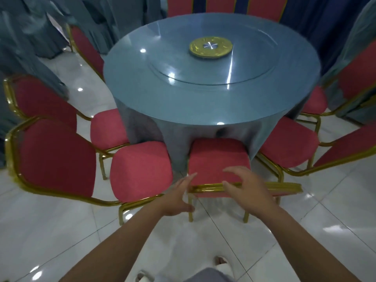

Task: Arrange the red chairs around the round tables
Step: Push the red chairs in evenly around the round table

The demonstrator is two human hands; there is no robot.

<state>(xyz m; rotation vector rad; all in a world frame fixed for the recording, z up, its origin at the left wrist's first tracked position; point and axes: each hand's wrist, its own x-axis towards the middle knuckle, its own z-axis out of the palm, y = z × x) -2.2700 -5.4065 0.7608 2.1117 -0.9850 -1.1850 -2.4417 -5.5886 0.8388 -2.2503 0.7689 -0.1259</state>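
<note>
Alignment of the near red chair (218, 157) is judged to be the step in hand. The chair stands on the tiled floor (305, 231) at the near edge of the round tabletop (183, 110), its seat front touching or just short of the hanging tablecloth (177, 147) and its backrest toward the person. The left hand (179, 197) has straight fingers at the left end of the gold top rail (203, 188), thumb spread below, and makes no grasp. The right hand (247, 186) arches over the rail further right with its thumb against the metal; it is blurred, so whether it clamps the rail cannot be told. Procedure: take the rail with both hands, equally spaced from its centre, so the chair does not yaw. Push straight toward the table's centre with all four legs on the floor; the glossy tiles should let them slide. Stop before the seat drags the cloth. Check for even gaps to the left neighbour chair (140, 169) and the right neighbour chair (286, 143).
</note>
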